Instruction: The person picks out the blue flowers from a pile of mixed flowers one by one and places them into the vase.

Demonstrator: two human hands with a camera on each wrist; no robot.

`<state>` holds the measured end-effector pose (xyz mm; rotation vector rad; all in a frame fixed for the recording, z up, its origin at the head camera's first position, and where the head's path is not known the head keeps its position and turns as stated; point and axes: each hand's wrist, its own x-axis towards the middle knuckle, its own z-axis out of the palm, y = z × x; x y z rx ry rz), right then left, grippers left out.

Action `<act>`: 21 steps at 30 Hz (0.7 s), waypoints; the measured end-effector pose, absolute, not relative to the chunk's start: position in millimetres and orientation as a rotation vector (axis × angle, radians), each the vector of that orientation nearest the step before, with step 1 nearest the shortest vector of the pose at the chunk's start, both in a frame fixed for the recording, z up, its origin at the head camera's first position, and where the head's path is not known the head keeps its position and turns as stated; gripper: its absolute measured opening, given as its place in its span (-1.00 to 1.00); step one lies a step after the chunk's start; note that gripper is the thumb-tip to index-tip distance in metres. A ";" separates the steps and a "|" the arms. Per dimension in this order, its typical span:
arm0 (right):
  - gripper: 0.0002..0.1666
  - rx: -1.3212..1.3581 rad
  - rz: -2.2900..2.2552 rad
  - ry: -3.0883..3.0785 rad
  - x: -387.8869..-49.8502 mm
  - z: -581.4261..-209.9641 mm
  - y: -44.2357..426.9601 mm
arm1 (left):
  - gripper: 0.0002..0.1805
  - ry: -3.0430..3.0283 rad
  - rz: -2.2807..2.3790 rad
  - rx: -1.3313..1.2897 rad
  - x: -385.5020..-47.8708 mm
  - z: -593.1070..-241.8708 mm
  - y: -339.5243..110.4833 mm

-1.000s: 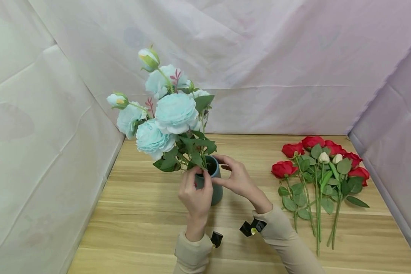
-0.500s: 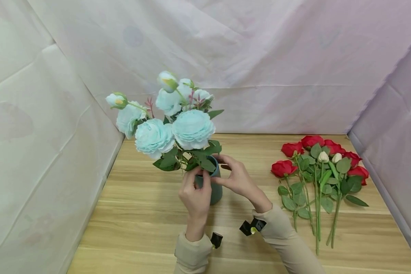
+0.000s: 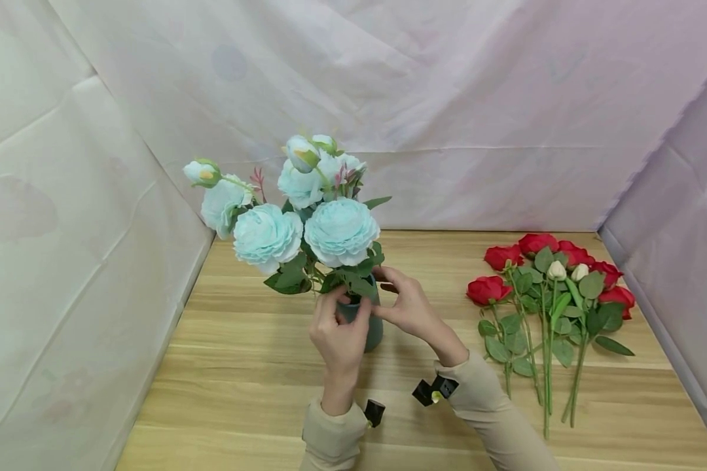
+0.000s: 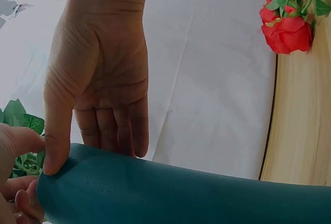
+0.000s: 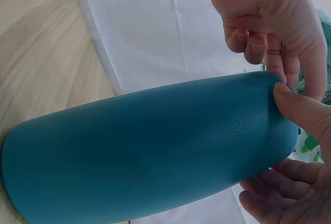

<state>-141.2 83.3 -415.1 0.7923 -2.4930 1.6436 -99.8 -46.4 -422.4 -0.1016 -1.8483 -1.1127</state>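
Pale blue artificial peonies (image 3: 342, 232) with buds and green leaves stand in a teal vase (image 3: 372, 333), its mouth partly hidden by leaves. My right hand (image 3: 412, 307) holds the vase near its rim, thumb on the near side and fingers round the far side; the left wrist view shows this thumb (image 4: 57, 154) on the rim. At the front of the mouth is my left hand (image 3: 338, 333), thumb and forefinger apart just below the leaves. In the right wrist view, the left hand (image 5: 279, 17) is beside the rim, with no stem visible between its fingers.
On the right of the wooden table (image 3: 241, 373) lie several red roses (image 3: 488, 290) and white buds (image 3: 556, 271) with long green stems. Pale cloth walls (image 3: 448, 131) enclose the back and sides.
One peony spray has sunk lower into the vase and shifted right. My left thumb and forefinger, earlier pinched together at its stem, have parted. The right hand stays on the vase.
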 end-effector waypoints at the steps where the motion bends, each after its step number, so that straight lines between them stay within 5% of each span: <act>1: -0.31 0.793 1.642 -2.494 -141.2 -415.0 83.3 | -0.81 -1.844 -1.113 -0.098 -99.8 -422.0 -46.1; 21: -0.22 0.788 1.679 -2.483 -140.2 -413.7 83.5 | -0.97 -2.052 -1.057 -0.029 -92.5 -412.4 -56.1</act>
